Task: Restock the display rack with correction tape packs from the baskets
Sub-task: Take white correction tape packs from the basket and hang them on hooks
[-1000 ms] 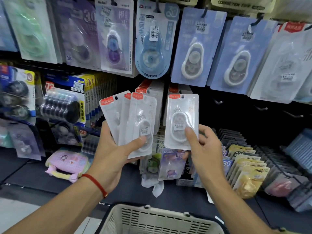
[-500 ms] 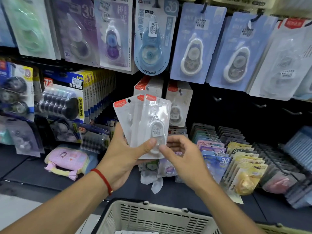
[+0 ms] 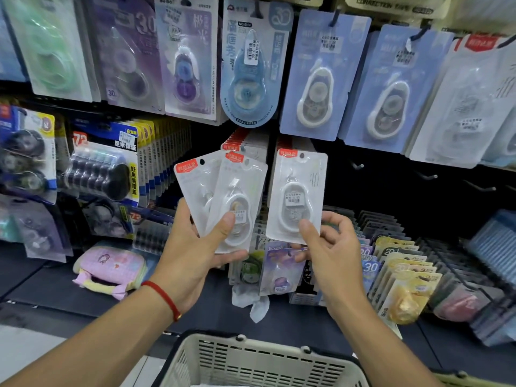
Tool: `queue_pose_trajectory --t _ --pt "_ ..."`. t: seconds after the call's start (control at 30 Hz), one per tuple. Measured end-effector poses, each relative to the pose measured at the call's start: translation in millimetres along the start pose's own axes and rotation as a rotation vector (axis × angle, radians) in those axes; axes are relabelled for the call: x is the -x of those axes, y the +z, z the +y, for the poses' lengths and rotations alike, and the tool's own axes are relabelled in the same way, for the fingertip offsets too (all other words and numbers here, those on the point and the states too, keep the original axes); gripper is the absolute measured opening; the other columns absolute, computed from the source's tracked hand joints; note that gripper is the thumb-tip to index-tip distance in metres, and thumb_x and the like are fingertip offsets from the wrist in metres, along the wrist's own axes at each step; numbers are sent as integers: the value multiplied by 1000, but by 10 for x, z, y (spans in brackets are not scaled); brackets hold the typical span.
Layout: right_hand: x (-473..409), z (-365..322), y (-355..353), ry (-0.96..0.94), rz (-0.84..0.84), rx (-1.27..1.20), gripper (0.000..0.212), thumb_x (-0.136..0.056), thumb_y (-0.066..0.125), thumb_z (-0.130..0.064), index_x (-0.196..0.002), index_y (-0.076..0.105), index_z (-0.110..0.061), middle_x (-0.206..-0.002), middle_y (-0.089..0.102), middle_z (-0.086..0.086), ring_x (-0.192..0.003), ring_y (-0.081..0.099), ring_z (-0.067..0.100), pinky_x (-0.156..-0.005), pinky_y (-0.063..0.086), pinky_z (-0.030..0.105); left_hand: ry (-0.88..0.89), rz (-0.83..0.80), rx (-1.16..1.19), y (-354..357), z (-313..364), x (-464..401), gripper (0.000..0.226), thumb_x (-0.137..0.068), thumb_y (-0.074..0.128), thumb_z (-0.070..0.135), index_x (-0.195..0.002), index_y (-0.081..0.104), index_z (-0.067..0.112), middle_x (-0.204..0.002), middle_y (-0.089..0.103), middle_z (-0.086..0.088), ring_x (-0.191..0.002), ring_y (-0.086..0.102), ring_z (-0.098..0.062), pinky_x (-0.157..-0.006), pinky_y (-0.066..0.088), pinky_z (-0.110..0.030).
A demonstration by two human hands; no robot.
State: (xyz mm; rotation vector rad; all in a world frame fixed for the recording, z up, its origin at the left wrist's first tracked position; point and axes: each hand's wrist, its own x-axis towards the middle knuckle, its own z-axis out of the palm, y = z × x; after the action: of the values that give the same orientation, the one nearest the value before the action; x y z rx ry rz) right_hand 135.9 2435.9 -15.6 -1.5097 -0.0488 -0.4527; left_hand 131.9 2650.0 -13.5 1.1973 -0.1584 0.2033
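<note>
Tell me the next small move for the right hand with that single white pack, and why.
Probably lift the single white pack in the right hand up and forward onto the hook holding the matching red-topped packs just behind it. Its hang hole is at the top, uncovered, and the left hand holds two more packs waiting.

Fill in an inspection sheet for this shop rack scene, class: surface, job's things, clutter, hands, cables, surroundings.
Surface: dark shelf under the hanging rows.
Job's things: single white pack; two fanned white packs; cream basket below.
Clutter: pink pouch; crumpled wrapper.
Hands: right hand pinches the single pack; left hand has the fanned pair in its grip.
Cables: nothing seen.
Surroundings: bare hooks on the right; blue hanging packs above.
</note>
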Motion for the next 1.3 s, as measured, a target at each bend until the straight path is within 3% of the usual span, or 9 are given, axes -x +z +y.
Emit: queue_pose_trajectory --t 0.3,0.4,0.47,0.57,0.63,0.77,0.93,1.1,1.3 --pt "5 -4 5 -25 20 -9 49 -83 77 -48 -117 57 -20 -94 77 5 -66 74 30 -62 60 30 59 51 -15 20 5 6 47 -87 77 27 -128 55 39 -130 71 7 -113 74 -24 -72 66 -49" --pt "-22 74 -37 71 37 378 61 -88 69 -62 -132 49 -25 -127 64 -6 -101 71 18 -86 59 40 43 26 -27 27 -3 22 53 -84 79 31 -130 54 39 -130 71 8 -113 75 -24 -71 66 -49" --pt "-5 100 -52 29 -3 597 54 -92 67 -59 -134 52 -28 -133 57 -9 -114 61 9 -94 54 34 7 -14 -16 48 -27 43 56 -84 79 33 -133 53 36 -131 71 6 -113 75 -25 -73 66 -53" --pt "53 82 14 -8 -251 401 30 -94 70 -52 -116 70 -31 -114 72 -15 -101 67 -2 -80 54 20 -49 -118 19 93 -87 99 49 -91 76 30 -133 54 37 -133 71 1 -112 75 -28 -75 65 -53" --pt "97 88 56 -7 -366 353 24 -94 72 -49 -112 73 -33 -107 76 -17 -100 71 2 -84 58 28 -72 -177 12 126 -119 126 46 -93 76 30 -132 54 40 -133 72 0 -111 76 -30 -77 65 -50" --pt "87 102 79 -39 -214 257 17 -95 75 -34 -111 72 -28 -104 79 -12 -97 74 8 -87 62 40 -121 -164 41 159 -123 108 42 -99 70 29 -134 52 41 -132 73 3 -109 76 -31 -81 65 -51" --pt "3 19 -9 -47 -67 57 20 -103 65 -27 -122 60 -28 -104 79 -3 -66 71 20 -53 60 36 -146 -50 24 126 -96 59 33 -106 60 22 -131 56 43 -129 73 5 -111 76 -27 -81 65 -57" --pt "-52 -35 -74 -75 -60 55 35 -100 69 -29 -134 63 -26 -105 81 -4 -85 79 21 -60 62 31 -125 -38 -47 125 -106 71 31 -105 62 27 -127 57 48 -124 74 11 -112 75 -23 -85 64 -59" --pt "-43 -127 -67 -136 -47 27 43 -88 73 -43 -128 67 -30 -101 82 -9 -91 79 9 -70 58 16 -39 -36 -135 119 -105 54 28 -104 64 32 -121 59 53 -121 75 14 -108 76 -16 -86 65 -53"
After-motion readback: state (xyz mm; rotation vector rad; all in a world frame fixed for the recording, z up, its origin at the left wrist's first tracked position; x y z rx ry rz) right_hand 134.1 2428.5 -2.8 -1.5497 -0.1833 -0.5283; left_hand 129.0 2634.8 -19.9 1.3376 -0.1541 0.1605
